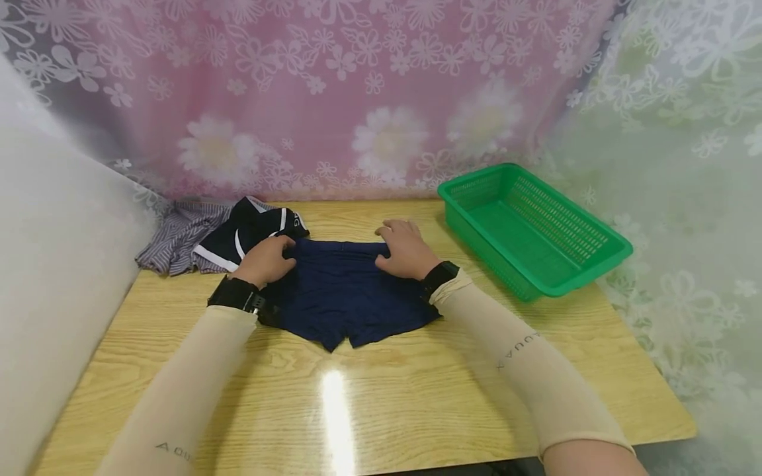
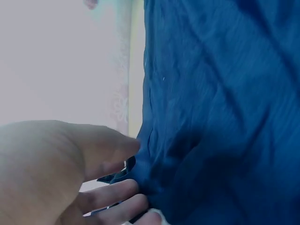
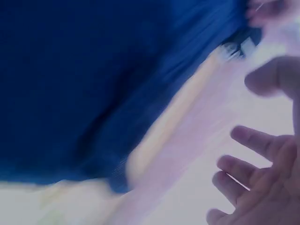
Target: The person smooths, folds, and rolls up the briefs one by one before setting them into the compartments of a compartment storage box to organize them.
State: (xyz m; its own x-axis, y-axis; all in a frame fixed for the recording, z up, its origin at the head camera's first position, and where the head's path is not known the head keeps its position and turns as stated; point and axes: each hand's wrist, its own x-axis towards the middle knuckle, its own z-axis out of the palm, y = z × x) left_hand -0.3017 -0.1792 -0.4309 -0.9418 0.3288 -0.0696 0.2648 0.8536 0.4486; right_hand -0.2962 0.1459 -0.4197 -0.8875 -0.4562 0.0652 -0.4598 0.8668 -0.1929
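The shorts (image 1: 351,291) lie on the table (image 1: 286,403), between a heap of clothes (image 1: 241,228) at the left and a basket (image 1: 488,258) at the right. This heap lies near the far edge, and behind everything hangs a curtain (image 1: 333,99).
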